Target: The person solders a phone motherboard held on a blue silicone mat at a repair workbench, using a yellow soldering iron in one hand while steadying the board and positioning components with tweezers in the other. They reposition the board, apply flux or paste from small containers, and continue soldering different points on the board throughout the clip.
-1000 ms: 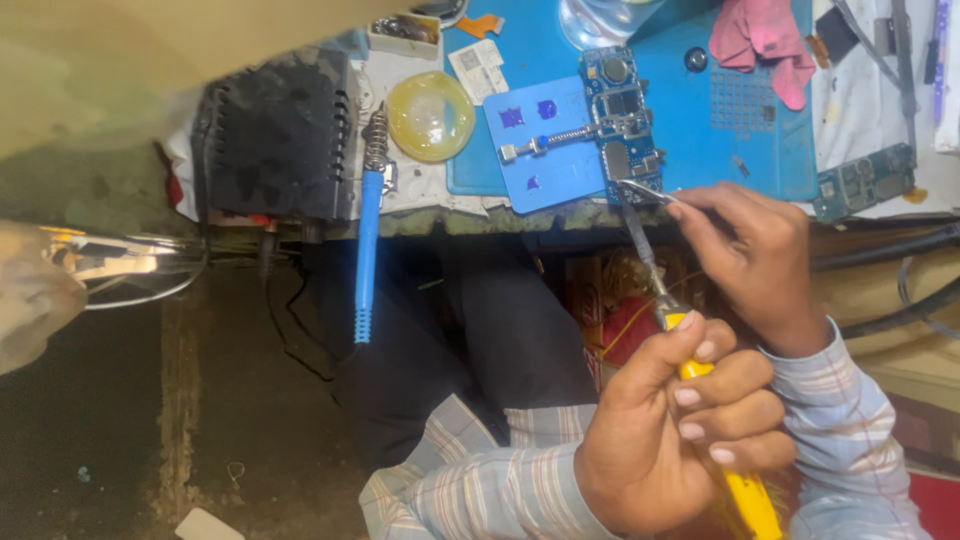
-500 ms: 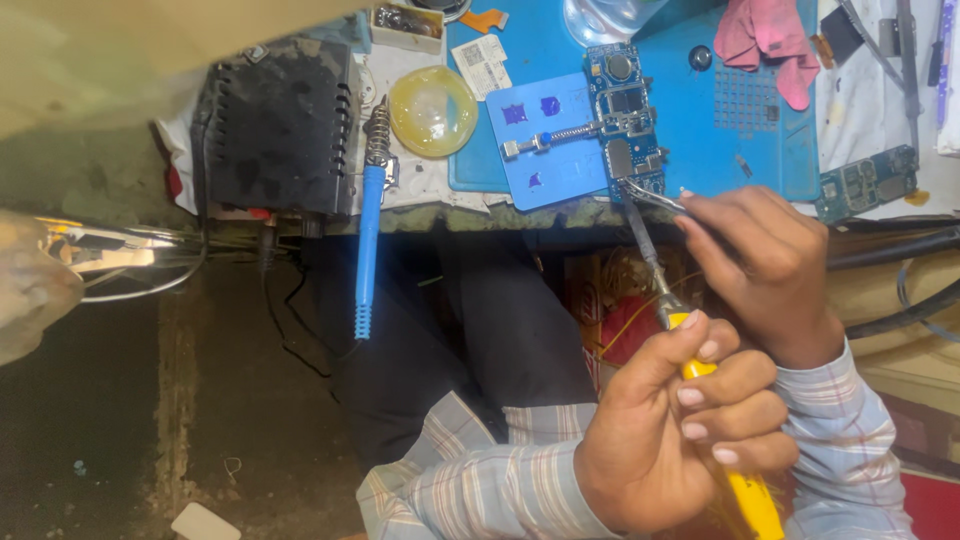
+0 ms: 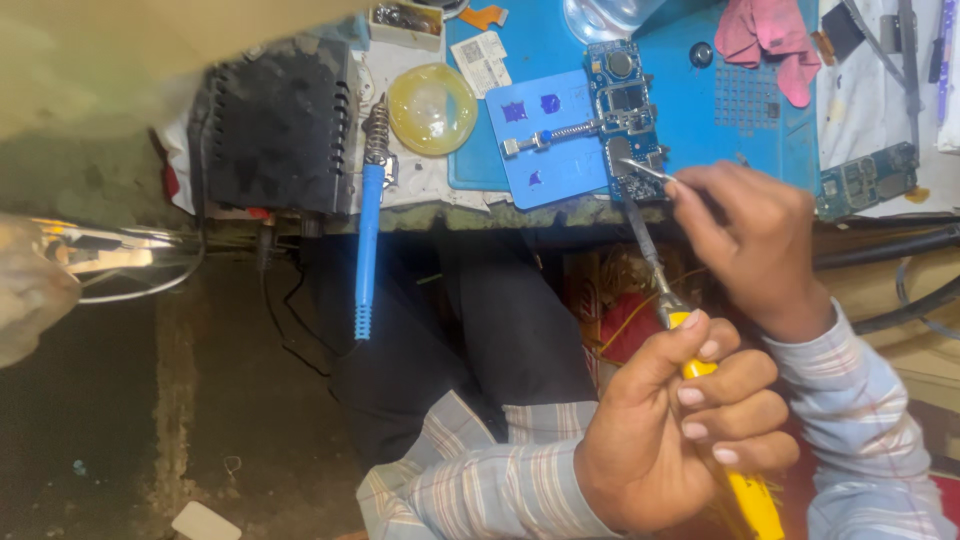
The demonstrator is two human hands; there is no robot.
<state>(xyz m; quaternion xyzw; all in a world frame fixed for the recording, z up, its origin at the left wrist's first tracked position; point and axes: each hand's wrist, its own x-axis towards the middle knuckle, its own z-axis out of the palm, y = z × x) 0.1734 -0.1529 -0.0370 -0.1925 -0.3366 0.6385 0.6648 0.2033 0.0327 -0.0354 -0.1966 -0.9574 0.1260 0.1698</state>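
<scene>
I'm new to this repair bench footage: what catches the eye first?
The left hand grips a yellow-handled iron at lower right, its tip pointing toward the blue circuit board on the blue mat up top. The right hand holds tweezers to the board's edge; a blue soldering iron hangs off the table left.

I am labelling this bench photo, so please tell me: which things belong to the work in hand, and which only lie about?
In use: left hand with yellow-handled tool; right hand with tweezers; circuit board on blue holder.
Lying about: blue-handled soldering iron; black box; pink cloth; second circuit board.
</scene>
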